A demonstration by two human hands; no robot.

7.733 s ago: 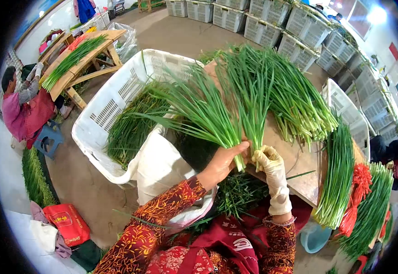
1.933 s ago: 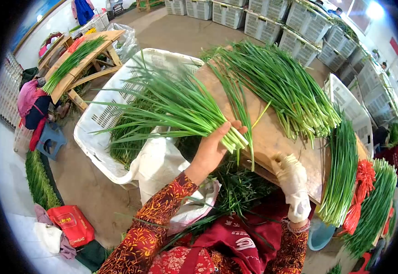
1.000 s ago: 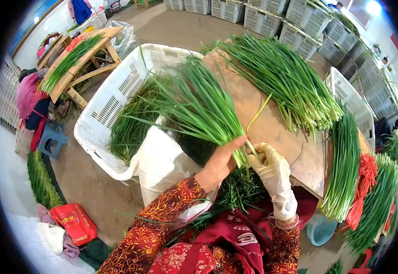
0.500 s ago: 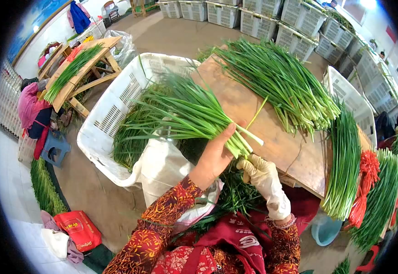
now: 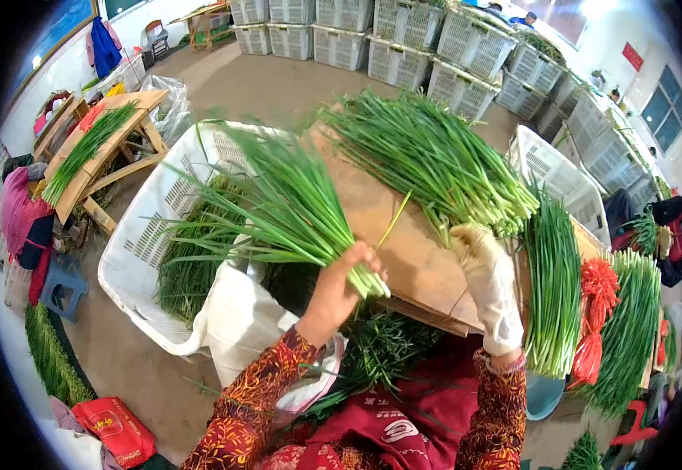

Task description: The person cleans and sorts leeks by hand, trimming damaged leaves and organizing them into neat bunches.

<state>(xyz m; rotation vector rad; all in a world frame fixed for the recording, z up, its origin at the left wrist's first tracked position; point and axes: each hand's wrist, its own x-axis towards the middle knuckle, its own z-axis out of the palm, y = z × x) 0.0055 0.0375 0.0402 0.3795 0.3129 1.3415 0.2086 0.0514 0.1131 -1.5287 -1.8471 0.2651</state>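
My bare left hand [image 5: 341, 294] is closed around a bunch of garlic chives [image 5: 298, 211]. Their pale cut ends poke out past the thumb, and the green leaves fan up and left over a white crate. On the wooden board [image 5: 388, 258] lies a large loose pile of garlic chives [image 5: 435, 160], stems toward me. My right hand [image 5: 486, 262], in a pale glove, is at the stem ends of that pile; its fingers are blurred and partly hidden. A single yellowish stalk [image 5: 396, 219] rests on the board between my hands.
The white crate [image 5: 126, 270] holds loose greens and has a white sack [image 5: 243, 313] over its near edge. At right are a chive bundle [image 5: 552, 290], red ties [image 5: 595, 313] and more chives [image 5: 631, 329]. Stacked crates [image 5: 400, 51] line the back. A person [image 5: 24, 207] sits at left.
My right hand has left the stem ends of the held bunch and moved up and right to the pile. My left hand, still holding its bunch, has shifted left and down.
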